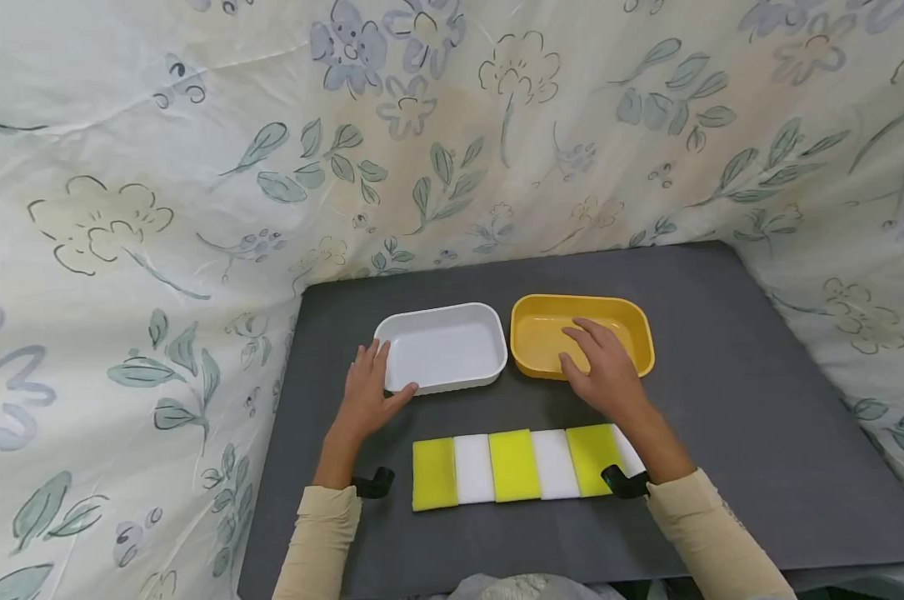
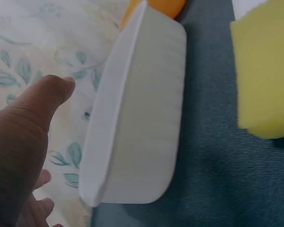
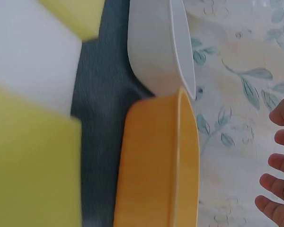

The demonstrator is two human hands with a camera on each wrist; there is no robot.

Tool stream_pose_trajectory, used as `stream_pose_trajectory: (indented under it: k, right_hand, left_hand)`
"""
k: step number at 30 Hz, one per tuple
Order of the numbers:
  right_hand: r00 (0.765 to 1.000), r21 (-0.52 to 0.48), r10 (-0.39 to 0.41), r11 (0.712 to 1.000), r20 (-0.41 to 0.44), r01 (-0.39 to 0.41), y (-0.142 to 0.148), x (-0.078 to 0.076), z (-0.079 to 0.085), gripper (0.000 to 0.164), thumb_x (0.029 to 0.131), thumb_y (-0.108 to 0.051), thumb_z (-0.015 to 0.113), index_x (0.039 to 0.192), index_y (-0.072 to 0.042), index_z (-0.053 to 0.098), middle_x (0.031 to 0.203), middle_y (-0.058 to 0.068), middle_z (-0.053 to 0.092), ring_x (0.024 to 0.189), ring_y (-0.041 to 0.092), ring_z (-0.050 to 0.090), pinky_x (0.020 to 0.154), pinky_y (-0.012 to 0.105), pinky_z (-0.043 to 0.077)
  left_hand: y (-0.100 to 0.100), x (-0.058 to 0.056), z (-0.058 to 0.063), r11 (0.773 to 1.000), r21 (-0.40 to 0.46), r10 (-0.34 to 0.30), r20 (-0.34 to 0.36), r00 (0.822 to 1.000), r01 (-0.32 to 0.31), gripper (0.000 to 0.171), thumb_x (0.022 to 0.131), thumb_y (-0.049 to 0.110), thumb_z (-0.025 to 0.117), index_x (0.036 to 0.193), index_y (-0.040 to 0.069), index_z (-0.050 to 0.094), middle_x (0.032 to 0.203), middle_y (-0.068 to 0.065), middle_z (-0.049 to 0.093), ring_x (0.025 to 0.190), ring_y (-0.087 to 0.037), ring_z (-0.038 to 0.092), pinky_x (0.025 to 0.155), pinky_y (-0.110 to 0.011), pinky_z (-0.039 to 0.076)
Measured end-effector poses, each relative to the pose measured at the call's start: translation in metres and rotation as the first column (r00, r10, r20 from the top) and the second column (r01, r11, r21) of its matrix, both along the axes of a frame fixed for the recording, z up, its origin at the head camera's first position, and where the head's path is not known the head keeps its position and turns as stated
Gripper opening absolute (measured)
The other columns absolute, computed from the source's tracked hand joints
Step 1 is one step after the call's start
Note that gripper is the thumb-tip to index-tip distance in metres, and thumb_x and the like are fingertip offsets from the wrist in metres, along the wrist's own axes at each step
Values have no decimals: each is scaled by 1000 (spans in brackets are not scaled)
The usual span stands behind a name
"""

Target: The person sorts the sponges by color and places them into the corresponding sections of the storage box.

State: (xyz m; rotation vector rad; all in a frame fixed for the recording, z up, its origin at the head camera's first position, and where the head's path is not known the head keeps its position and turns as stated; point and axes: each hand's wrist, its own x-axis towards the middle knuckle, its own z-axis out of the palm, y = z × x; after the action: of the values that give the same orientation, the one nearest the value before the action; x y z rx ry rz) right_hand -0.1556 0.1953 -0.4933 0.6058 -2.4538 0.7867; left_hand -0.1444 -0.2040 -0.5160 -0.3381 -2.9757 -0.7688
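Flowered curtain [image 1: 452,150] backs a grey table [image 1: 781,500]. Left hand [image 1: 367,392] hangs loose beside the white tray [image 1: 447,354], right hand [image 1: 606,368] over the yellow tray [image 1: 537,333], neither grasping anything. Yellow and white pieces [image 1: 515,465] lie rowed nearer me, apparently none yet trayed.

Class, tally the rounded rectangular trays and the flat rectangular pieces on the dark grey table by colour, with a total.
White rounded rectangular tray: 1
Orange-yellow rounded rectangular tray: 1
Bright yellow flat rectangular pieces: 3
White flat rectangular pieces: 3
Total: 8
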Motion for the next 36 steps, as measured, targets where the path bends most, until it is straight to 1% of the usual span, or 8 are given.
stream_pose_trajectory:
  k: [5,9,14,20,24,28,31,36]
  right_hand:
    - [997,-6,71,997,-2,-71,-21,6,-5,41,84,-12,77,122,1,66,130,23,60,120,40,55,98,57,45]
    - [991,-3,133,991,13,-133,-41,15,-10,41,84,-15,77,122,-1,67,129,19,61,121,36,55,99,54,46]
    - [970,12,242,970,18,-243,-68,29,-25,42,85,-18,77,123,-3,68,130,14,61,122,31,55,100,50,46]
    - [929,41,365,929,57,-368,-98,57,-44,43,85,-23,78,124,-8,68,132,12,61,125,31,55,98,49,48]
    - [893,103,431,890,128,-444,-117,72,-54,55,83,-36,81,129,-9,65,137,13,58,130,33,52,101,50,46]
    - [857,171,475,845,199,-507,-133,78,-60,71,80,-49,81,136,-10,60,144,16,52,136,37,45,107,51,39]
    - [829,180,504,816,240,-549,-141,81,-62,74,78,-51,81,136,-10,59,144,19,51,137,39,43,110,52,35]
    - [794,181,515,789,324,-586,-148,86,-67,78,77,-52,82,138,-11,57,148,20,47,139,41,38,112,53,31]
  left_hand:
    - [3,-2,-10,998,-9,60,51,997,-59,97,92,51,64,157,-1,15,163,-25,13,148,-46,8,116,-63,12]
    - [4,-3,-18,994,20,101,87,991,-103,101,91,54,64,157,-2,12,162,-26,10,149,-45,6,116,-62,11]
    - [5,-4,-30,989,51,133,114,985,-139,101,90,52,64,157,-1,10,162,-24,8,149,-44,5,116,-62,12]
    - [7,-3,-40,984,95,139,126,982,-151,100,91,51,64,157,-1,9,162,-24,8,148,-45,9,115,-63,14]
    - [7,-3,-41,981,92,155,140,978,-169,102,91,53,63,158,1,7,163,-22,6,148,-43,7,115,-63,12]
    - [8,-6,-41,983,69,157,152,976,-169,104,91,55,62,158,1,5,164,-22,2,149,-43,4,115,-63,12]
    - [9,-8,-41,984,64,154,165,974,-166,105,91,56,62,159,1,3,165,-21,-2,150,-42,1,116,-62,11]
    - [10,-10,-42,983,60,159,177,971,-172,107,90,56,64,159,2,1,165,-20,-6,150,-41,0,116,-62,11]
